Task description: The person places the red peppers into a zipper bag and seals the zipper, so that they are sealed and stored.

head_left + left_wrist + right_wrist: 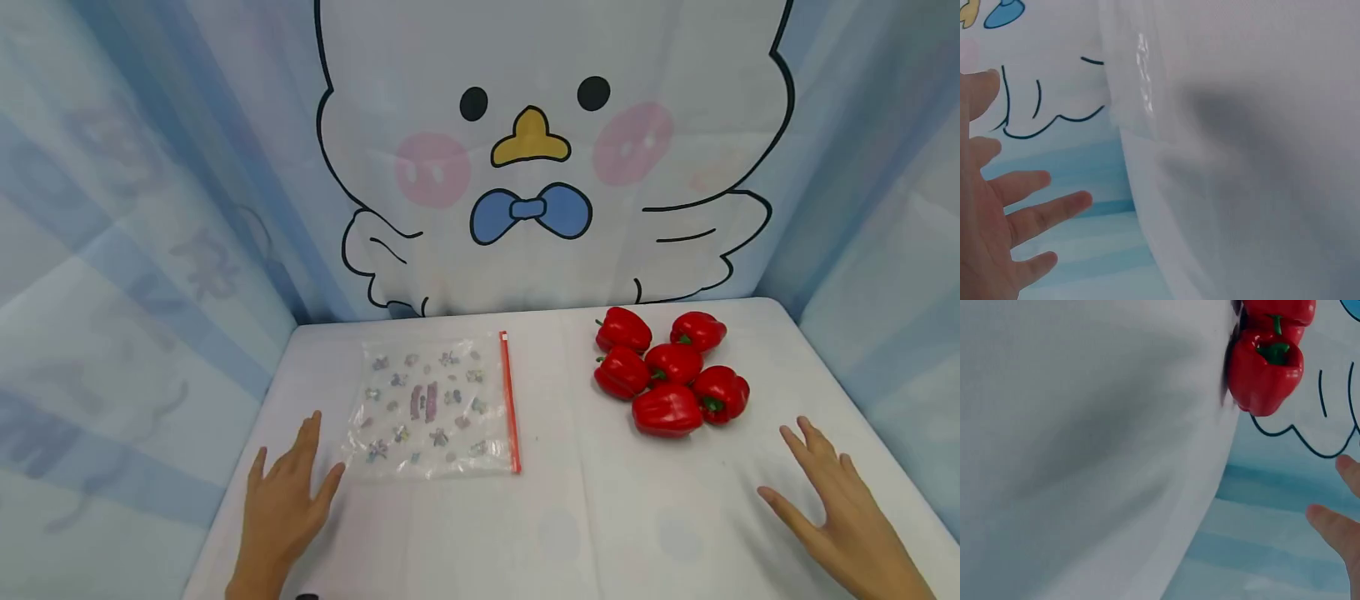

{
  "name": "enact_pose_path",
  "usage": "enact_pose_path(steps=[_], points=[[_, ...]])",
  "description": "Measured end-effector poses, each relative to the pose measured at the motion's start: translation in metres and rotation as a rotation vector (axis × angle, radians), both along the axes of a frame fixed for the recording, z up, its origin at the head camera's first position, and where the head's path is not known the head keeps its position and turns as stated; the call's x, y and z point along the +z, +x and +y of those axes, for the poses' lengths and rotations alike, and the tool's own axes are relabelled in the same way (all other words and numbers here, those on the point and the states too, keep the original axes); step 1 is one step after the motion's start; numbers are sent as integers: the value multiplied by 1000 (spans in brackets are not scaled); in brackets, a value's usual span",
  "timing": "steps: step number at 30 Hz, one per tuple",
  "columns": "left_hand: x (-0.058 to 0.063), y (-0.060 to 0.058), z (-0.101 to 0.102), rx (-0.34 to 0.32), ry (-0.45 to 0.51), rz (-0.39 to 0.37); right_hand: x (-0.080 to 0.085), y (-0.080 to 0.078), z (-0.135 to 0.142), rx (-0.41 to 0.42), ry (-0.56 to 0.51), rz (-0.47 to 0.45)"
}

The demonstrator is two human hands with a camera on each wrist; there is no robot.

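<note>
From the head view we see the whole table (555, 525), with a clear printed zip bag (450, 387) lying flat on the left half and 6 red bell peppers (667, 410) bunched at the far right. The left hand (281, 504) is free of any grasp, fingers spread, just beside the bag's near left corner; we cannot tell whether the thumb touches the plastic. The right hand (847, 512) is likewise released, thumb apart from the fingers, to the near right of the peppers and apart from them. Only the head view gives us the bag's red zip strip (511, 408), along its right side. The left wrist view adds the left hand's 5 splayed digits and a glossy fold in the bag, but leaves out the peppers. The right wrist view shows us 2 fingertips and looks straight into a pepper's green stem, its palm out of frame. Behind everything hangs a blue and white curtain (525, 279) with a cartoon bird.
</note>
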State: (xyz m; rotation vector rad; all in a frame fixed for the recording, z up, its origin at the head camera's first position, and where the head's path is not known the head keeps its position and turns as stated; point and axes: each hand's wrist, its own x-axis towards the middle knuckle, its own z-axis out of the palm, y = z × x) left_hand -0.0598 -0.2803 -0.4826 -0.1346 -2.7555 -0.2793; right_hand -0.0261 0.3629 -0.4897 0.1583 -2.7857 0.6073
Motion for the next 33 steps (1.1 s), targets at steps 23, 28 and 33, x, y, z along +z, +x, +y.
enact_pose_path(steps=[23, 28, 33], points=[[-16, -28, 67, 156, 459, -99, -16, -17, -51, -70, -363, 155], [-19, -31, 83, 155, 581, -105, -19, -23, -62, -87, -402, 137], [-23, -40, 103, 94, 691, -76, -22, -33, -67, -81, -417, 149]])
